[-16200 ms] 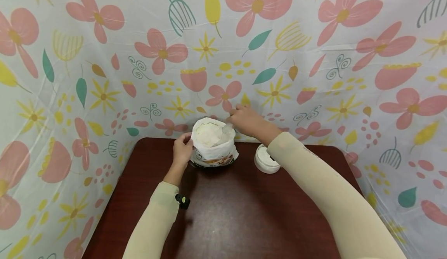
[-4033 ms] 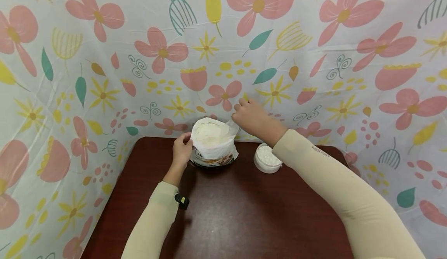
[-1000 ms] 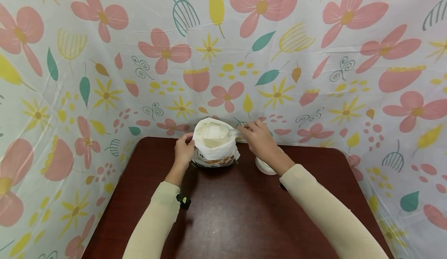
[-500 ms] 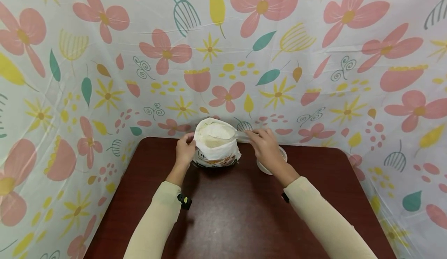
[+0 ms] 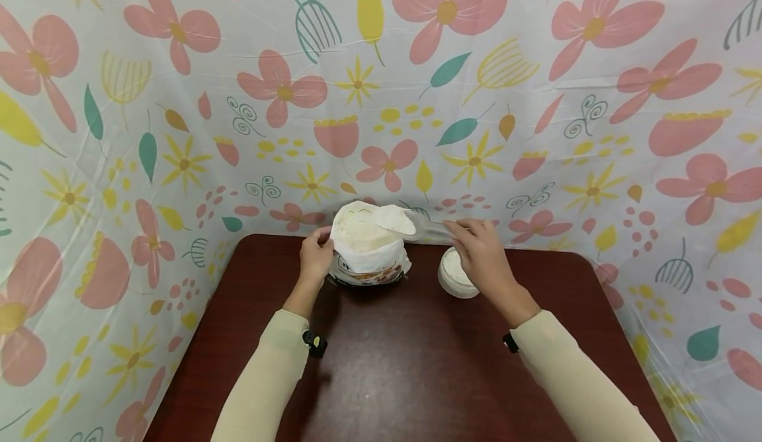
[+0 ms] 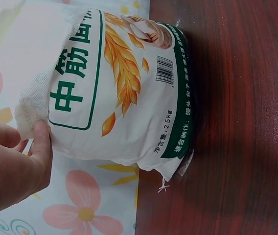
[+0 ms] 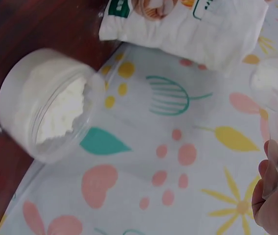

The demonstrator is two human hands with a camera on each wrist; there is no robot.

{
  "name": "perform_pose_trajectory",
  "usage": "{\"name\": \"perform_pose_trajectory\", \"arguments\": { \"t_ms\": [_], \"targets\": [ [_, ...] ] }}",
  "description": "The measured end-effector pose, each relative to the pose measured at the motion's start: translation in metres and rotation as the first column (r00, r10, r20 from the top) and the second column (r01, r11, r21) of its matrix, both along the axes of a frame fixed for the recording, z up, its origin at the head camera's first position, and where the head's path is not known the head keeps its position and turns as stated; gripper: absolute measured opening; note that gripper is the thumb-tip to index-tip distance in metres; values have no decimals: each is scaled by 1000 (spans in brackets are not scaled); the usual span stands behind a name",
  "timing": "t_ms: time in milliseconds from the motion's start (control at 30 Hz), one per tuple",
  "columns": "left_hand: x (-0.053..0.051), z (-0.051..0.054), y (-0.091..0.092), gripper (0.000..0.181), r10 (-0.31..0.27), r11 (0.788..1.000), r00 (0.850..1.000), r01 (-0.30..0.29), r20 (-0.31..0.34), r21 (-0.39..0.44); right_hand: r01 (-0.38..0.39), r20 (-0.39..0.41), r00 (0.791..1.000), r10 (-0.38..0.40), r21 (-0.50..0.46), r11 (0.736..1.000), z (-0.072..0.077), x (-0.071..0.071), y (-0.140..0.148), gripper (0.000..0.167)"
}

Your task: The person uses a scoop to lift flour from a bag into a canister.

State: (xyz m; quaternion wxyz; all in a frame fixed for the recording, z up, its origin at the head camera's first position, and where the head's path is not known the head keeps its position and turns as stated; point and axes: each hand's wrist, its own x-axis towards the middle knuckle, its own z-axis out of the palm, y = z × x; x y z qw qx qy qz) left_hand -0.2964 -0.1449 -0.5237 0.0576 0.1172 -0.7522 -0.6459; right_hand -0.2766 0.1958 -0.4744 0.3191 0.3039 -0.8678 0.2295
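Observation:
An opened flour bag (image 5: 366, 250) stands upright at the back of the table, its white rim folded outward. At its left side my left hand (image 5: 315, 257) pinches the rim between thumb and fingers; the left wrist view shows the grip on the bag (image 6: 80, 88). My right hand (image 5: 485, 257) holds a clear plastic scoop (image 5: 431, 230) by its handle. White flour is heaped in the scoop's bowl, which is over the bag's right rim. Below and left of the right hand is a clear round jar (image 5: 458, 288) with white flour inside, also seen open in the right wrist view.
A dark red-brown table (image 5: 381, 362) carries the bag and the jar. Right behind its far edge hangs a white curtain (image 5: 381, 85) with printed flowers, which also encloses the left and right sides.
The right hand has moved right, lifting the loaded scoop from inside the bag to its right rim. More of the jar shows now. The left hand keeps its hold on the bag.

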Motion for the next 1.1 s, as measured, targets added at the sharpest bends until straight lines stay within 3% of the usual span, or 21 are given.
{"name": "perform_pose_trajectory", "arguments": {
  "t_ms": [367,500,800,1100],
  "targets": [
    [1,0,1,33,0,1000,1000,0,-3,-5,26,-90,996,-28,-22,999,2,14,45,44],
    [1,1,1,33,0,1000,1000,0,-4,-12,40,-88,995,-42,-18,999,3,22,61,42],
    [2,1,1,33,-4,1000,1000,4,-9,-16,60,-61,996,-62,-29,998,-3,37,92,45],
    [1,0,2,33,2,1000,1000,-2,-13,-27,145,52,988,-144,-21,989,-14,46,121,41]
  ]
}}
